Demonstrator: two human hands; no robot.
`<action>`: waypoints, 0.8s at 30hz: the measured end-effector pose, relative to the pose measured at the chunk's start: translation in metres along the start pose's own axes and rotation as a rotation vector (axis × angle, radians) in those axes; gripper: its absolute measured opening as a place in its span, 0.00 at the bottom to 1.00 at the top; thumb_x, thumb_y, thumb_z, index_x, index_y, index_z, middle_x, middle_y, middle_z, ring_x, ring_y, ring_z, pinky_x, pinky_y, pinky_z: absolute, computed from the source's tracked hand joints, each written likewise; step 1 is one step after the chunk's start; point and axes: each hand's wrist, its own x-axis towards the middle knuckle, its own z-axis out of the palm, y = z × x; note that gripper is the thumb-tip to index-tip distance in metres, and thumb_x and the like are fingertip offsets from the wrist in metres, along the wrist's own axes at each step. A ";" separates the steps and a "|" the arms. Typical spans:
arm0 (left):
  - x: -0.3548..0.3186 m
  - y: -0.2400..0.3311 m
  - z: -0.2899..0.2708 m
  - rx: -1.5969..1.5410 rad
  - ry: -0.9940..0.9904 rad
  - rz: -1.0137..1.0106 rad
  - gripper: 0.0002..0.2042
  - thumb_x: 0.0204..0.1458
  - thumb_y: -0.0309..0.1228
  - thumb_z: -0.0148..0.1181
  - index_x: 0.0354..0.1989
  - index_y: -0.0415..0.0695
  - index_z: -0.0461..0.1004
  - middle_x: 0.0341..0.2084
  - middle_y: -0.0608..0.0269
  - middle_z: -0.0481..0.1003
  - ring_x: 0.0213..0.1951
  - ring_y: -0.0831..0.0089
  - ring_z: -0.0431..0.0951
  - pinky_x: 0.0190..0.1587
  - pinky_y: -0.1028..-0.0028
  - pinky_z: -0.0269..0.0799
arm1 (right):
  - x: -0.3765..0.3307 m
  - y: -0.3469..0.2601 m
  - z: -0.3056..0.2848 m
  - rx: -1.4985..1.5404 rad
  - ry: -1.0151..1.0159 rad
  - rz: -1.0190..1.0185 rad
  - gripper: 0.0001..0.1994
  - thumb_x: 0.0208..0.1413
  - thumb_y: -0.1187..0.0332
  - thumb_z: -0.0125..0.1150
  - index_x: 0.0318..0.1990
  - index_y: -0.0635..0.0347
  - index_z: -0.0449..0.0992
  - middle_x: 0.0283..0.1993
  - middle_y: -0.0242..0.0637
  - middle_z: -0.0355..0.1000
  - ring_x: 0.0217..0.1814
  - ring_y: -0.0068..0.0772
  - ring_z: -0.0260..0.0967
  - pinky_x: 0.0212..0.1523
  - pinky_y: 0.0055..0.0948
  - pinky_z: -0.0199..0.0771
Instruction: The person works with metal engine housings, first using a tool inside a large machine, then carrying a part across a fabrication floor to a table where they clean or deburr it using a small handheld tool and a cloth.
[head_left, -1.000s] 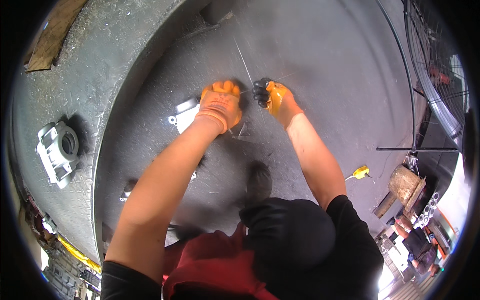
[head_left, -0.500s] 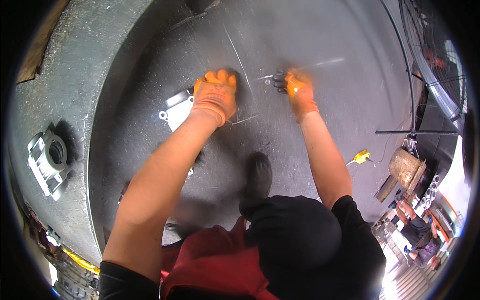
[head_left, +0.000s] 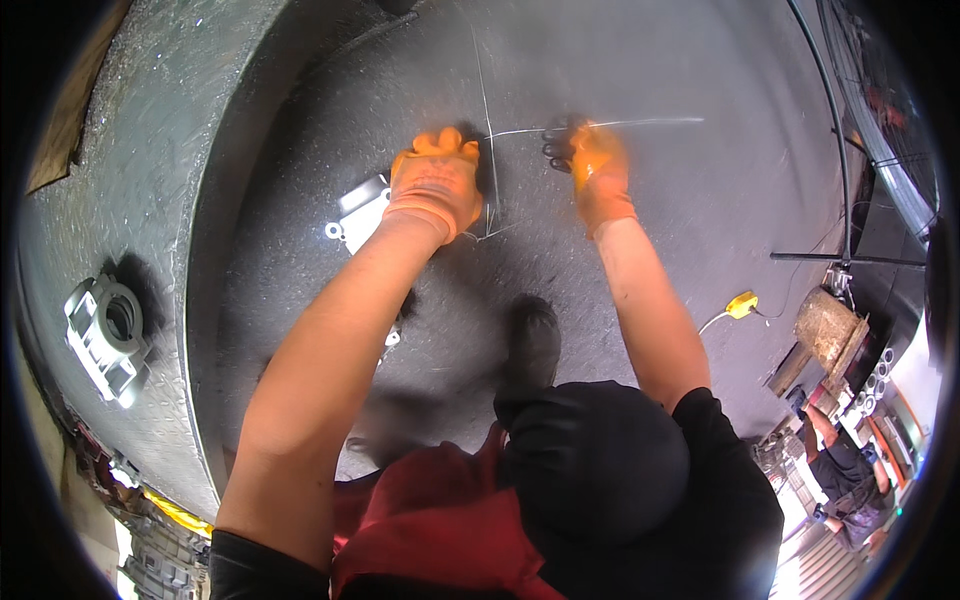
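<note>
My left hand point(head_left: 435, 185), in an orange glove, is closed over the right end of a silver metal casting point(head_left: 362, 212) on the dark worktop. The casting's rounded lug and flat face show beside my wrist; its gripped end is hidden. To the right, my right hand point(head_left: 598, 175), also gloved in orange, has its fingers curled and blurred. Dark rounded shapes point(head_left: 557, 150) show at its fingers; I cannot tell whether they are glove tips or something held. A thin bright line point(head_left: 660, 122) runs past that hand, and another pale line point(head_left: 482, 80) crosses it near my left hand.
A second silver casting point(head_left: 106, 325) with a round opening rests on the grey ledge at left. At right are a yellow fitting point(head_left: 742, 305) on a cord, a dark rod point(head_left: 850, 260) and a rusty cylinder point(head_left: 828, 325). Another person point(head_left: 845, 475) is at lower right.
The view has shifted slightly. My left hand stays on the casting and my right hand remains nearly in place, still blurred. The bright line beside it now shows longer and sharper.
</note>
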 end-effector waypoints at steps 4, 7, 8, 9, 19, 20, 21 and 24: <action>0.003 0.003 0.001 0.017 0.027 0.008 0.17 0.50 0.36 0.60 0.49 0.48 0.73 0.51 0.60 0.69 0.55 0.60 0.69 0.55 0.63 0.69 | -0.007 0.009 0.015 -0.073 0.048 0.141 0.10 0.62 0.69 0.58 0.48 0.62 0.75 0.34 0.30 0.72 0.35 0.25 0.71 0.33 0.28 0.75; 0.005 0.002 0.002 -0.015 0.039 -0.022 0.18 0.49 0.37 0.61 0.49 0.48 0.73 0.51 0.59 0.69 0.55 0.60 0.69 0.55 0.62 0.69 | -0.015 -0.007 0.033 -0.001 -0.029 0.206 0.10 0.64 0.67 0.50 0.45 0.62 0.74 0.37 0.37 0.75 0.35 0.30 0.74 0.36 0.29 0.74; 0.005 0.002 0.003 -0.035 0.047 -0.027 0.18 0.48 0.37 0.62 0.49 0.48 0.73 0.51 0.59 0.69 0.55 0.59 0.69 0.55 0.62 0.69 | -0.013 -0.007 0.034 0.007 -0.069 0.232 0.11 0.65 0.66 0.46 0.44 0.62 0.74 0.38 0.39 0.77 0.35 0.31 0.75 0.38 0.29 0.73; 0.004 0.003 0.005 -0.053 0.061 -0.040 0.19 0.48 0.38 0.63 0.49 0.48 0.73 0.50 0.59 0.69 0.55 0.59 0.69 0.55 0.62 0.69 | -0.014 -0.008 0.034 0.008 -0.094 0.281 0.12 0.65 0.66 0.46 0.44 0.62 0.74 0.38 0.39 0.77 0.35 0.31 0.75 0.37 0.29 0.73; 0.006 0.003 0.006 -0.113 0.104 -0.083 0.15 0.48 0.37 0.64 0.43 0.47 0.75 0.48 0.58 0.73 0.53 0.59 0.72 0.53 0.60 0.70 | -0.002 -0.005 0.052 0.069 -0.308 0.423 0.15 0.65 0.61 0.55 0.52 0.61 0.74 0.43 0.35 0.74 0.41 0.30 0.71 0.41 0.30 0.72; 0.006 0.004 0.007 -0.103 0.133 -0.077 0.14 0.48 0.37 0.64 0.42 0.47 0.75 0.46 0.58 0.74 0.51 0.59 0.74 0.52 0.60 0.70 | -0.001 -0.004 0.052 0.065 -0.313 0.431 0.14 0.65 0.62 0.55 0.51 0.61 0.74 0.42 0.35 0.74 0.41 0.29 0.70 0.41 0.30 0.71; 0.005 0.003 0.008 -0.143 0.146 -0.084 0.12 0.49 0.36 0.62 0.40 0.47 0.76 0.43 0.57 0.76 0.49 0.59 0.76 0.51 0.60 0.71 | -0.001 -0.003 0.053 0.062 -0.319 0.438 0.14 0.65 0.62 0.55 0.51 0.61 0.74 0.42 0.34 0.74 0.41 0.28 0.70 0.41 0.29 0.70; -0.002 0.001 -0.001 -0.254 0.175 -0.082 0.08 0.51 0.34 0.59 0.37 0.47 0.77 0.36 0.57 0.79 0.43 0.57 0.79 0.48 0.60 0.72 | -0.022 -0.025 0.059 0.005 -0.409 0.266 0.12 0.64 0.66 0.56 0.49 0.62 0.74 0.42 0.30 0.73 0.40 0.23 0.68 0.40 0.24 0.68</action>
